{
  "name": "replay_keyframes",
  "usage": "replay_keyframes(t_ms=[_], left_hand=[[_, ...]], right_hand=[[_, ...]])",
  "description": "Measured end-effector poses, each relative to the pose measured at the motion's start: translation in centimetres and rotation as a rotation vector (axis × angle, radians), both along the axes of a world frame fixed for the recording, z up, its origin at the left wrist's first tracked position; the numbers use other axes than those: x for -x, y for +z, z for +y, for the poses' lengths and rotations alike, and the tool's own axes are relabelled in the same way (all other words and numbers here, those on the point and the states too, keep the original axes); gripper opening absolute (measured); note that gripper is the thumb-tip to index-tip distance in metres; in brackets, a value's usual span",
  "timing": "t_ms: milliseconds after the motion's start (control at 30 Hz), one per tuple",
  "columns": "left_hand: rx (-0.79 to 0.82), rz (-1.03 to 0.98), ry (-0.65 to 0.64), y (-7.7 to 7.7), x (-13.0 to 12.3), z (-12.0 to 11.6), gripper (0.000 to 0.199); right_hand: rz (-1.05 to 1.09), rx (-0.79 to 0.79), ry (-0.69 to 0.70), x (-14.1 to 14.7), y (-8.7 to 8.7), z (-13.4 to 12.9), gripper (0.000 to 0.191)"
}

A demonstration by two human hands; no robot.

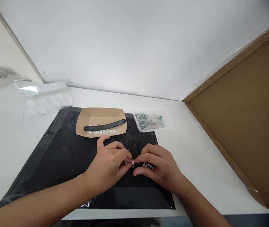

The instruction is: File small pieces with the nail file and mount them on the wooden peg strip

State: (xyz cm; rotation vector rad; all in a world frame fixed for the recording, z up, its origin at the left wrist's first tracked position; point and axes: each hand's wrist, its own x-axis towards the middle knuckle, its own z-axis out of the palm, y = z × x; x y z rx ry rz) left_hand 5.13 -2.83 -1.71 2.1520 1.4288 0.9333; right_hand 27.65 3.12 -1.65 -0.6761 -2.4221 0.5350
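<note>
Over the black mat (61, 164), my left hand (112, 160) is closed in a pinch on a small white piece (133, 162) with a tan part under it. My right hand (157, 162) comes from the right, its index fingertip at the white piece and its thumb held apart below. Several small white pieces (148, 165) in rows show under the right hand's palm. Beyond the left hand stands a brown paper tray (101, 114) holding a curved black file (104, 125) and white chips (103, 131).
A white tray (137, 124) of greenish and whitish bits stands behind the mat's right side. Clear plastic packaging (46, 102) lies at the back left of the white table (203, 170). A brown board (243, 110) borders the right side, a white wall the back.
</note>
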Motion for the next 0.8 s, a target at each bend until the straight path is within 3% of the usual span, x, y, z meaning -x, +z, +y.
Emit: replay_keyframes(t_ms=[400, 800], left_hand=[[-0.015, 0.034, -0.009, -0.1, 0.4, -0.2, 0.014], [-0.058, 0.034, 0.021, -0.3, 0.2, -0.2, 0.02]], right_hand=[[-0.005, 0.17, -0.04, 1.4, -0.3, -0.4, 0.008], [0.009, 0.291, -0.099, 3.0, -1.2, -0.2, 0.014]])
